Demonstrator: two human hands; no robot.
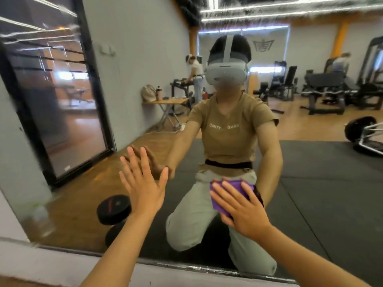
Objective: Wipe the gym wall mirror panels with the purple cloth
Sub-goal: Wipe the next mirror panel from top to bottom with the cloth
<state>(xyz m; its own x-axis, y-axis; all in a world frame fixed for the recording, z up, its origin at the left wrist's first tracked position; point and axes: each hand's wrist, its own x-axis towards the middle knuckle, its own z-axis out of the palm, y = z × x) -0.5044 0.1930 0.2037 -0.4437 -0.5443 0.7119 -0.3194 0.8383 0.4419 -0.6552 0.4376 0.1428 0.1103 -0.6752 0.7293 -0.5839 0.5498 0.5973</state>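
- Purple cloth [228, 195] is lying flat against the lower part of the mirror panel [310, 183], folded into a pad and sitting a little above the panel's bottom edge.
- Right hand [242, 210] is pressing the cloth onto the glass with fingers straight and spread apart, palm covering the cloth's lower right part, nothing clamped in a fist.
- Left hand [143, 183] is resting on the bare glass to the left of the cloth, fingers stretched and spread apart, holding nothing; its fingertips are meeting their own reflection.
- Mirror panel is showing the person's reflection [226, 131] kneeling, wearing a tan shirt, pale trousers and a grey headset.
- Black dumbbell [114, 210] is appearing in the glass near the bottom edge, left of the left forearm.
- Black-framed panel [62, 100] is standing toward the left edge.
- Folding table [165, 101], gym machines [323, 88] and other people are appearing far back in the reflection.
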